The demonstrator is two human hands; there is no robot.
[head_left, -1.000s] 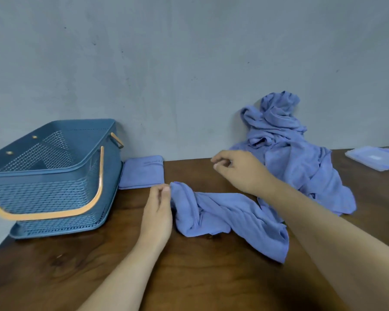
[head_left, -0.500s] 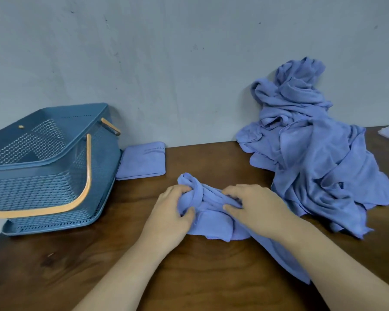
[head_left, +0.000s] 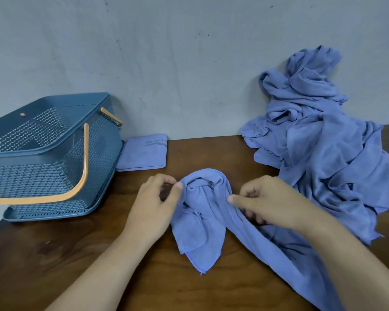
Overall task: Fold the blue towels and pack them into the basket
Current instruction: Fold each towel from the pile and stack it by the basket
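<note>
both hands work a crumpled blue towel (head_left: pixel 202 212) lying on the wooden table (head_left: pixel 144 277): the left hand (head_left: pixel 154 205) pinches its left edge between thumb and forefinger, and the right hand (head_left: pixel 272 203), fingers curled, grips the fold on its right side. the blue basket (head_left: pixel 47 158) with an orange handle (head_left: pixel 72 182) stands at the left, a folded towel (head_left: pixel 143 152) just beside it against the wall (head_left: pixel 166 63). a heap of unfolded towels (head_left: pixel 319 135) is piled at the right.
</note>
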